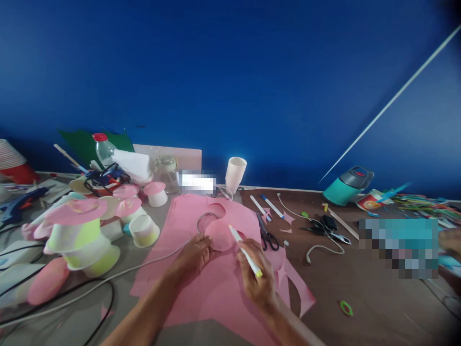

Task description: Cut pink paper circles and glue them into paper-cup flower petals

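My left hand (196, 252) pinches the left edge of a round pink paper disc (220, 235). In my right hand (257, 274) is a white marker with a yellow end (251, 254), its upper left tip close to the disc's right edge; I cannot tell if it touches. Under both hands lie pink paper sheets (194, 298), one with a round piece cut out. Dark-handled scissors (268, 238) lie just right of the disc, partly over the pink paper. Pink offcuts (300, 288) lie to the right of my right hand.
Paper cups with pink discs (77, 230) stand at left beside a grey cable (144, 264). A white cup (236, 174), a glass jar (167, 170) and a teal flask (345, 185) stand along the blue wall. Two markers (272, 206) lie behind the scissors. Another person's hand (450, 240) is at far right.
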Tool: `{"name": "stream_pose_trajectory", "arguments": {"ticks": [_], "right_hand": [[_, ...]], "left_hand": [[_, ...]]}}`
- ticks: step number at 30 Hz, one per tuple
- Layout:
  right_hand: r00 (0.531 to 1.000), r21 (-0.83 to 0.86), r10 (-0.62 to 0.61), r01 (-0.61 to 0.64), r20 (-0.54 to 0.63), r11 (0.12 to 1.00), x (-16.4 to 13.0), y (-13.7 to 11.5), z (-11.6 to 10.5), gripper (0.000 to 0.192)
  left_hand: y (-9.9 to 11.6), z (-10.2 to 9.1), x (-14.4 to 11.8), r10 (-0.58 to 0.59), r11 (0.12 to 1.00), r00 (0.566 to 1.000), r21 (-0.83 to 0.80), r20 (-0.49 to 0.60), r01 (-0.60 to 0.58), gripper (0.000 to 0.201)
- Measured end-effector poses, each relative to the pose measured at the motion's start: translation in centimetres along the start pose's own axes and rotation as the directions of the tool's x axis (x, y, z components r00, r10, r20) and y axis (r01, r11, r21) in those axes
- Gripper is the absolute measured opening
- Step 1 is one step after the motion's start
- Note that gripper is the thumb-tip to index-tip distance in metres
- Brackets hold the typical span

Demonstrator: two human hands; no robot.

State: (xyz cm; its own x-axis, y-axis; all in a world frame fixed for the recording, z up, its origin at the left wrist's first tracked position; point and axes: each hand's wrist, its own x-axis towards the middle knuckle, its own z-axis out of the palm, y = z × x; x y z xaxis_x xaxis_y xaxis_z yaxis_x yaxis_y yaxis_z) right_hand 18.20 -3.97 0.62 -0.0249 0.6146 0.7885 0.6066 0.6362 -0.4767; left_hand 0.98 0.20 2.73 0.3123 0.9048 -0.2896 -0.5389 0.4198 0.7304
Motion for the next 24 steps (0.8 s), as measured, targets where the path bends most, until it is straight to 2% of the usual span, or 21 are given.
{"name": "stream_pose_trajectory", "arguments": {"ticks": [4, 10, 15, 19, 24], "right_hand": [[0.999, -0.012, 0.042, -0.042, 0.008, 0.999, 0.3, 0.2, -0.3, 0.036], [0.971, -0.128, 0.113, -0.087, 0.209, 0.988, 0.4, 0.4, 0.4, 0.031], [0.948, -0.204, 0.118, -0.059, 0.295, 0.977, -0.5, 0.6, 1.3, 0.029], [0.932, -0.233, 0.124, -0.045, 0.340, 0.971, -0.9, 0.6, 1.7, 0.021], [0.924, -0.187, 0.100, -0.032, 0.368, 0.982, 0.1, -0.3, 1.0, 0.021]], "left_hand": [[0.0, -0.8, 0.7, 0.009, 1.000, 1.000, -0.015, -0.013, -0.009, 0.009], [0.7, -1.1, 0.8, 0.097, 0.991, 0.994, -0.083, -0.048, -0.101, 0.013], [0.9, -1.8, 1.6, 0.181, 0.965, 0.968, -0.159, -0.172, -0.209, 0.015], [1.0, -2.3, 2.0, 0.194, 0.964, 0.971, -0.155, -0.142, -0.215, 0.023], [0.8, -2.9, 2.1, 0.202, 0.970, 0.966, -0.106, -0.160, -0.221, 0.019]]}}
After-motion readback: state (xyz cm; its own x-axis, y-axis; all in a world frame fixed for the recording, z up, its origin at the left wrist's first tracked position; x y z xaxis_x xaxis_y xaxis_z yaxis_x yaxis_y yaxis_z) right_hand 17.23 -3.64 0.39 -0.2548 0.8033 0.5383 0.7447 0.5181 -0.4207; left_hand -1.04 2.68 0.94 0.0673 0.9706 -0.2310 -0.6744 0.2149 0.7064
